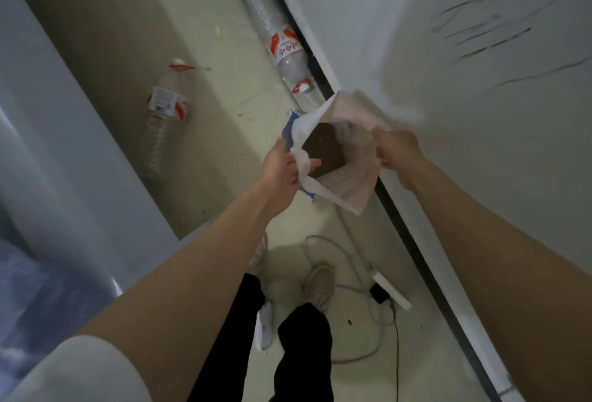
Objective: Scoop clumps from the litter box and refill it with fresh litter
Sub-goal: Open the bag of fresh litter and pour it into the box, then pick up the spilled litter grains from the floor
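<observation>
A thin white plastic bag (352, 174) hangs in the air over the floor, held wide at its mouth. My left hand (282, 174) pinches the bag's left rim. The right rim is gripped by my right hand (395, 148). Inside the bag I see a dark flat object (325, 153), and I cannot tell what it is. A blue and white edge (290, 126) shows behind the bag's left side. No litter box or scoop is in view.
Two large clear water bottles with red labels lie on the pale floor: one (166, 113) at the left, one (286, 49) along the wall. White and black cables (362, 289) and a power strip (392, 292) lie near my feet. A scribbled white wall (480, 81) rises at right.
</observation>
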`<act>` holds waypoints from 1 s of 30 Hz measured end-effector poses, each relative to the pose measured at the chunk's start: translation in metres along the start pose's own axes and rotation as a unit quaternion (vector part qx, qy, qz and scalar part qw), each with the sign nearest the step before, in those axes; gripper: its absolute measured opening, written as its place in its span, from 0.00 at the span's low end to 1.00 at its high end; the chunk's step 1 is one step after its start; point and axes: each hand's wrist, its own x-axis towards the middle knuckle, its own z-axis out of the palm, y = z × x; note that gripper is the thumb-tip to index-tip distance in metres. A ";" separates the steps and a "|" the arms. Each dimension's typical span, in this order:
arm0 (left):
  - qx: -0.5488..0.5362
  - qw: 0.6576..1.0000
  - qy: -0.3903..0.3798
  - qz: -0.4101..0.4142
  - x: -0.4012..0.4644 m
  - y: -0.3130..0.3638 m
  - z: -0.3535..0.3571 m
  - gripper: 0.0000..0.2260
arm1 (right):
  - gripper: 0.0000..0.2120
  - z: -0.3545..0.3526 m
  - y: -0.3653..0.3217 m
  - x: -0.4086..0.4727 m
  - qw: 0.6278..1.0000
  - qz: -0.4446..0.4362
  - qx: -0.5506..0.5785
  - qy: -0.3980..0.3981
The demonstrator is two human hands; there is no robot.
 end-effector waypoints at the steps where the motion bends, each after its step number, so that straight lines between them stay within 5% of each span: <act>1: 0.006 1.000 -0.016 0.003 0.008 0.003 0.006 0.27 | 0.08 0.000 0.000 0.009 1.000 -0.009 0.000 0.017; 6: 0.061 0.997 -0.052 0.022 0.021 0.000 0.042 0.25 | 0.10 -0.018 0.004 0.016 0.998 -0.041 -0.015 0.052; 9: 0.121 0.992 0.025 0.040 0.019 -0.009 0.048 0.16 | 0.11 -0.021 0.014 0.000 0.996 -0.049 -0.061 0.034; 15: 0.451 0.889 0.038 0.073 -0.037 -0.004 0.024 0.22 | 0.16 -0.030 0.029 -0.074 0.987 -0.073 -0.142 0.023; 23: 0.695 0.662 -0.067 0.274 -0.161 0.017 0.045 0.25 | 0.28 -0.068 0.043 -0.219 0.958 -0.047 -0.269 0.089; 27: 0.807 0.449 -0.098 0.370 -0.235 0.015 0.070 0.31 | 0.33 -0.099 0.050 -0.311 0.954 -0.039 -0.255 0.151; 30: 0.834 0.336 -0.144 0.414 -0.285 0.000 0.085 0.31 | 0.41 -0.120 0.067 -0.373 0.943 -0.039 -0.266 0.194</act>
